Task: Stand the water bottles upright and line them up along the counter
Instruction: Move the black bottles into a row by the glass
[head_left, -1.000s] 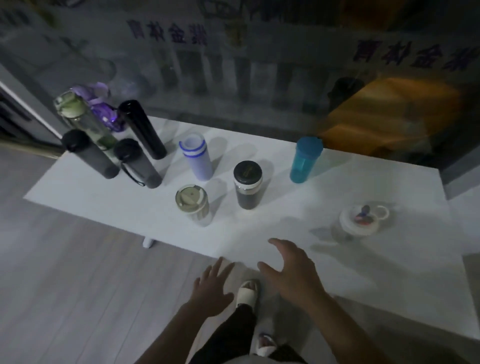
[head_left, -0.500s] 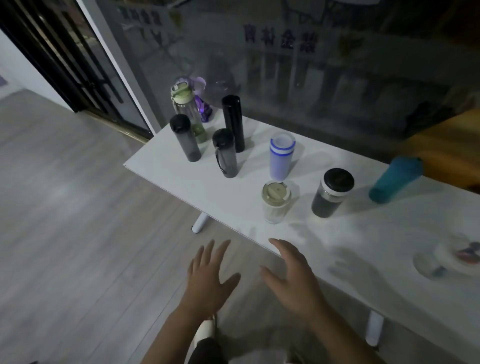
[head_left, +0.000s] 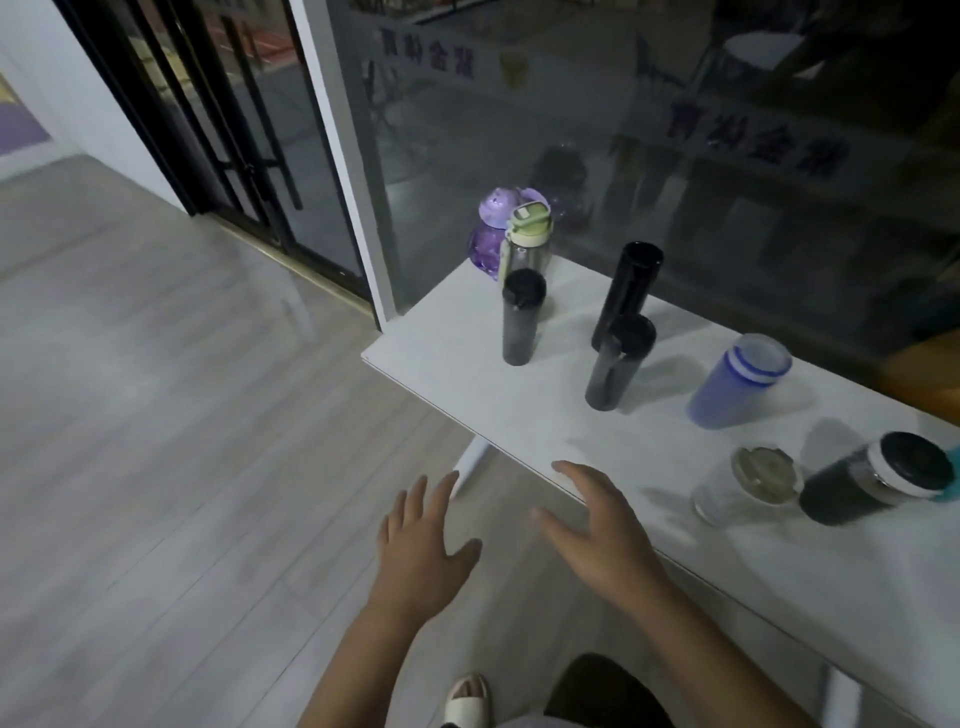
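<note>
Several bottles stand upright on the white counter (head_left: 467, 358). A purple bottle (head_left: 488, 234) and a green-lidded clear bottle (head_left: 527, 241) are at the far left corner. A dark grey bottle (head_left: 519, 317), a tall black bottle (head_left: 626, 291) and a black bottle with a strap (head_left: 618, 361) stand nearer. Further right are a blue-banded bottle (head_left: 737, 382), a short clear cup (head_left: 748, 486) and a dark jar with a black lid (head_left: 878, 478). My left hand (head_left: 421, 551) hovers open over the floor. My right hand (head_left: 602, 525) hovers open over the counter's front edge, holding nothing.
A glass wall (head_left: 675, 130) runs behind the counter, and a black-framed sliding door (head_left: 218, 114) is at the far left. Grey wood floor (head_left: 182, 441) lies to the left. A white counter leg (head_left: 470, 462) shows below the edge. My sandalled foot (head_left: 467, 699) is at the bottom.
The view has swung left, so the bottles now sit further right in frame and the teal bottle is almost out of view. Both hands stay open and empty near the counter's front edge.
</note>
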